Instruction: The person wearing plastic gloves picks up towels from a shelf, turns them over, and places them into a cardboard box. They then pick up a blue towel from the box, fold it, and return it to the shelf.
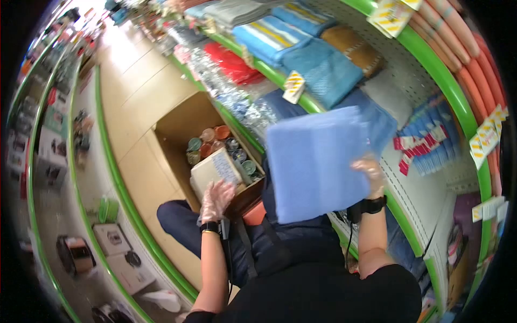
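My right hand (370, 173), in a clear plastic glove, grips a folded light-blue towel (318, 164) by its right edge, holding it up in front of the shelf. Over the near edge of an open cardboard box (180, 121) is my left hand (217, 198), also gloved, its fingers stretched out beside a small white carton (211, 171). Several glass jars or cups (207, 141) in orange, green and clear tones fill the rest of the box.
Striped blue towels (272, 39), a teal towel (323, 67) and a brown towel (353, 48) lie on the green-edged shelf at right. Blue packs with red tags (425, 141) sit farther right. Shelves of boxed goods (113, 239) line the left, across the tiled aisle (126, 86).
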`<state>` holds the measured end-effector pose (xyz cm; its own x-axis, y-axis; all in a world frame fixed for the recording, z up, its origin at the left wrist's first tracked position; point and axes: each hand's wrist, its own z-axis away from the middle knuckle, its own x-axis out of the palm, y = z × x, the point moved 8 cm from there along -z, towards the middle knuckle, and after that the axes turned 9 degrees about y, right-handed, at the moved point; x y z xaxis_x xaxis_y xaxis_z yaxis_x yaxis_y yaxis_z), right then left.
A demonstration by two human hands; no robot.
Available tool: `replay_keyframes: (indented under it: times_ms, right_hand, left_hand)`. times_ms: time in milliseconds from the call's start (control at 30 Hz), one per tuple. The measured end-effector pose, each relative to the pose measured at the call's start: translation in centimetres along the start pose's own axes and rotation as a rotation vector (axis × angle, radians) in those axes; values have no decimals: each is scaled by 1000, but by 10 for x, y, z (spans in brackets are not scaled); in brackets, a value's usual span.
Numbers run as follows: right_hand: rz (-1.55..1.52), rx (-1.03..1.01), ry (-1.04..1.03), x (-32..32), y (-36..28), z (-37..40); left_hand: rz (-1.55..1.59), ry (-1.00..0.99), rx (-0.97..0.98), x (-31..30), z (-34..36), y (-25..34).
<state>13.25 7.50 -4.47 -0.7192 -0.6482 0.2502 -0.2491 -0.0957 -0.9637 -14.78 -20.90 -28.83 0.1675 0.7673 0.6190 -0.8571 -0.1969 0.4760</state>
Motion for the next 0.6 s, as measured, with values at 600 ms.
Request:
replay_keyframes:
  times_ms: [600]
  right_hand:
    - [-73,949,-343,179,233,0]
  left_hand:
    - [-728,72,476,-43,7,34]
